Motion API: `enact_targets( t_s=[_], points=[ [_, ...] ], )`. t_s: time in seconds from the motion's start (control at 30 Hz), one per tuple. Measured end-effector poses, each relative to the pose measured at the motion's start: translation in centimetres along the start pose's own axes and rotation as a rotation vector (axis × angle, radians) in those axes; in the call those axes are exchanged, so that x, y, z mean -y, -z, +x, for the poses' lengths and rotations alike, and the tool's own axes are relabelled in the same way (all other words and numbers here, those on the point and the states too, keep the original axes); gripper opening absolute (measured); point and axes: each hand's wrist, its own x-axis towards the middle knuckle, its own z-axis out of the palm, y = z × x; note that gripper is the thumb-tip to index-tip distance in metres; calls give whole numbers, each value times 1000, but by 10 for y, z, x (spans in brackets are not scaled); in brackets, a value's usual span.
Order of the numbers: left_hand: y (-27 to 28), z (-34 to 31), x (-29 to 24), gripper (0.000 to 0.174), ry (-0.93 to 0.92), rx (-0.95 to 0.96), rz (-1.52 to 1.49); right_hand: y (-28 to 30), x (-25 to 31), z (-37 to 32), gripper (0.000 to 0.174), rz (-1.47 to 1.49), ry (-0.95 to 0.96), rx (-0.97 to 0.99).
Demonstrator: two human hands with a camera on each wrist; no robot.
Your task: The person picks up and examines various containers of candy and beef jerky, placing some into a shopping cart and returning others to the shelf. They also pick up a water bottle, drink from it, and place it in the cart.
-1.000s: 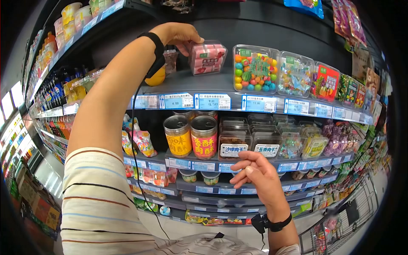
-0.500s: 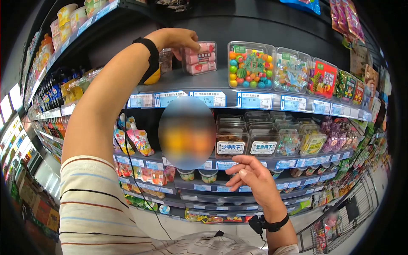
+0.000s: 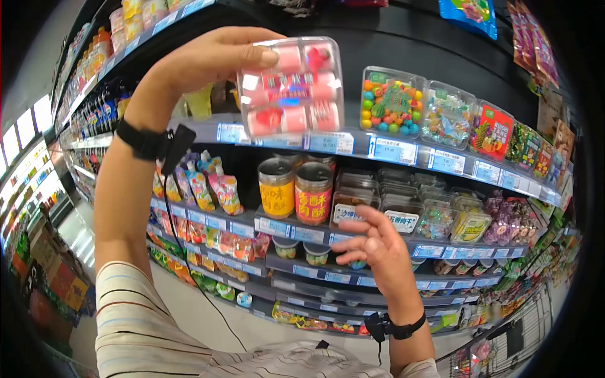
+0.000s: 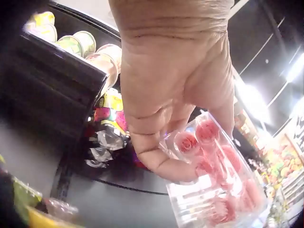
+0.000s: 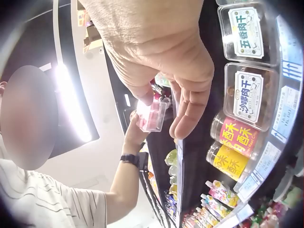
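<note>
My left hand (image 3: 217, 57) grips a clear plastic box of pink candy rolls (image 3: 290, 88) by its upper left side, thumb across the front. The box is held up in front of the top shelf, tilted slightly, its label facing me. In the left wrist view the fingers (image 4: 161, 164) curl round the box (image 4: 221, 175), with the pink rolls showing end-on through the plastic. My right hand (image 3: 384, 255) hovers before the lower shelves, fingers loosely spread and holding nothing. Behind it sit boxes of dried meat (image 3: 400, 220).
On the top shelf (image 3: 353, 142) stand a box of colourful gumballs (image 3: 392, 104) and more candy boxes (image 3: 447, 113). Two canisters (image 3: 314, 192) stand one shelf down, right of squeeze pouches (image 3: 224, 189). A wire shopping cart (image 3: 504, 340) is at lower right; a black cable (image 3: 189, 271) hangs from the left wrist.
My left hand has lifted the candy box off the top shelf and brought it nearer, so it looks larger. The right hand stays low, its fingers spreading a little.
</note>
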Motion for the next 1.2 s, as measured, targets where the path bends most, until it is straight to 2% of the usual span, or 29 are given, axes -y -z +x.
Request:
enact_targets(
  t_s=[0.03, 0.13, 0.17, 0.27, 0.43, 0.57, 0.6, 0.7, 0.87, 1.2],
  points=[
    [-12, -15, 1, 67, -4, 6, -50, -5, 4, 2, 90, 23, 33, 19],
    [-66, -49, -8, 65, 62, 23, -139, -21, 9, 4, 122, 104, 76, 38],
    [-87, -58, -2, 64, 116, 10, -187, -21, 7, 3, 122, 109, 67, 64],
    [-142, -78, 8, 63, 222, 41, -321, -22, -4, -11, 104, 150, 57, 56],
    [-211, -82, 33, 62, 207, -47, -424, -2, -17, -43, 82, 92, -63, -101],
    [-260, -79, 47, 68, 165, -214, -530, 27, -17, -65, 81, 106, -84, -200],
    [-269, -80, 49, 76, 199, -205, -576, 34, -15, -71, 80, 111, -88, -237],
    [-310, -77, 55, 65, 126, -242, -764, 51, -7, -84, 79, 134, -81, -311],
    [-355, -73, 50, 78, 173, -181, -913, 74, 0, -99, 76, 75, -85, -394],
    [-373, -62, 38, 78, 191, -213, -938, 93, -2, -99, 79, 72, -81, -390]
  ],
)
